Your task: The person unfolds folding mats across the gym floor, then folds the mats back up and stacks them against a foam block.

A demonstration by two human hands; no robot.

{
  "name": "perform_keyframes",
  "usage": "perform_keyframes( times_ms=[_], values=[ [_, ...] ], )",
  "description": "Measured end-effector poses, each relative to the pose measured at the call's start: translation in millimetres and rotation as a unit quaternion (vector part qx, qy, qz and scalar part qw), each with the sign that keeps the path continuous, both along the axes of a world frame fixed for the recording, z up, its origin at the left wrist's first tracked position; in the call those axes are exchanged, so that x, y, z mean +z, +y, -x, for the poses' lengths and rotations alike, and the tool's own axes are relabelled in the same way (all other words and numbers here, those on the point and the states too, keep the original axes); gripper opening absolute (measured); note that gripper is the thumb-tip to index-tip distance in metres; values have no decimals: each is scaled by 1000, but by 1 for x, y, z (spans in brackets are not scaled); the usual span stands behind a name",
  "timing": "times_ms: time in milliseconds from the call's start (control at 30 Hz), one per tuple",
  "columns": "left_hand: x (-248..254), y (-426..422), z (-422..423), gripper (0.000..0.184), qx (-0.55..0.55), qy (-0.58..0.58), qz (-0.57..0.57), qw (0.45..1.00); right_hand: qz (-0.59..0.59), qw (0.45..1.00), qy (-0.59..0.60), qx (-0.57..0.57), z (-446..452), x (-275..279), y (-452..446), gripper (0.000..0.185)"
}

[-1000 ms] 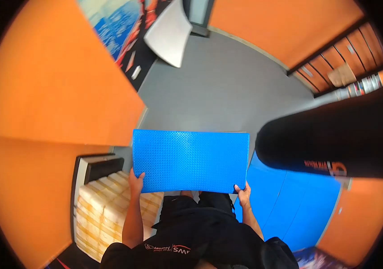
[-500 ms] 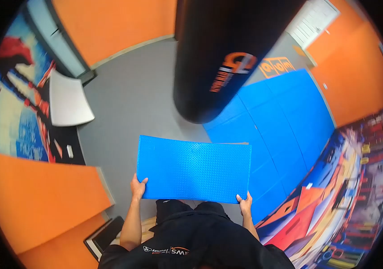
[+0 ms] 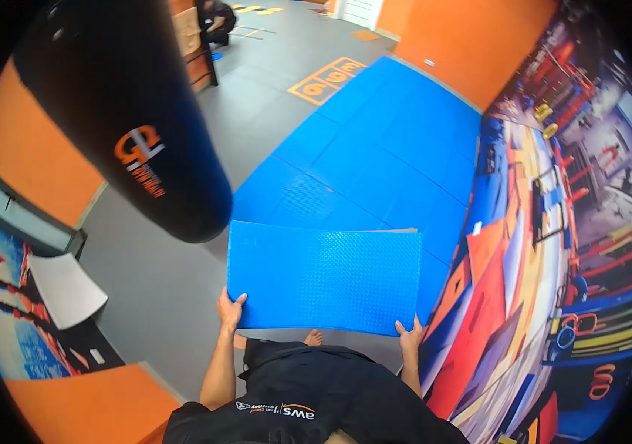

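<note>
In front of my body I hold a blue textured foam mat (image 3: 323, 277), level and slightly bowed. My left hand (image 3: 231, 307) grips its near left corner, thumb on top and the fingers hidden underneath. At the near right corner my right hand (image 3: 409, 335) grips it the same way. A strip of another layer's edge shows along the mat's far right side. Past the mat lies a floor of joined blue mats (image 3: 360, 159), partly covered from view by the one I carry.
A black punching bag (image 3: 127, 126) hangs ahead on the left. A mural wall (image 3: 508, 281) runs close along the right. At the far left stands a pale curved panel (image 3: 68, 291). Another person (image 3: 218, 22) crouches in the background. Grey floor (image 3: 160, 288) surrounds the bag.
My view has turned to the right, so the bag now appears on the left and the blue floor mats lie straight ahead. Both hands keep their hold on the mat.
</note>
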State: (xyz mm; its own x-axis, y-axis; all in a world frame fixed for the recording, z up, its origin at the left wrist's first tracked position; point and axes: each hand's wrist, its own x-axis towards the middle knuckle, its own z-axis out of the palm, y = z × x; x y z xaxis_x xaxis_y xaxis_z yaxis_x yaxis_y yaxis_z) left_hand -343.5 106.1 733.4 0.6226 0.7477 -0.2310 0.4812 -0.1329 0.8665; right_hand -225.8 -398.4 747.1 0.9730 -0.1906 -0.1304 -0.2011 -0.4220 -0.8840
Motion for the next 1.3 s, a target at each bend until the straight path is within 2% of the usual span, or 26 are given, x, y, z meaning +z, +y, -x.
perform_keyframes(
  times_ms=[33, 167, 267, 367, 467, 533, 667, 767, 867, 1067, 1200, 1300],
  values=[
    [4, -13, -17, 43, -9, -12, 1, 1000, 17, 1000, -13, -10, -4, 8, -12, 71],
    [19, -49, -84, 46, -33, -44, -4, 998, -48, 997, -10, -55, -30, 21, -44, 72],
    [42, -62, -123, 46, -59, -52, -13, 997, 2, 997, -47, -67, -47, 30, -61, 72],
    [57, -66, -164, 46, -79, -57, -17, 995, -22, 993, -22, -111, -64, 51, -60, 72],
    [68, -65, -205, 44, -92, -50, -13, 994, -13, 990, -44, -133, -89, 47, -54, 64],
    [68, -64, -235, 45, -96, -58, -11, 994, 13, 990, -34, -133, -109, 40, -61, 69],
    [40, -53, -307, 46, -97, -58, -1, 994, 64, 991, -13, -119, -180, 46, -48, 73],
    [34, -43, -362, 49, -94, -34, -6, 995, 51, 990, 25, -129, -239, 64, -29, 75],
    [40, -30, -416, 55, -94, -15, -9, 995, 48, 992, -16, -113, -301, 51, -26, 75],
    [51, -5, -523, 60, -95, -10, -20, 995, 54, 989, -60, -125, -396, 64, -2, 74],
    [53, -1, -588, 61, -95, -5, -28, 995, 27, 987, -45, -151, -454, 80, 18, 71],
    [53, -8, -648, 61, -98, -4, -62, 993, 20, 985, -29, -170, -506, 63, 20, 71]
  ],
)
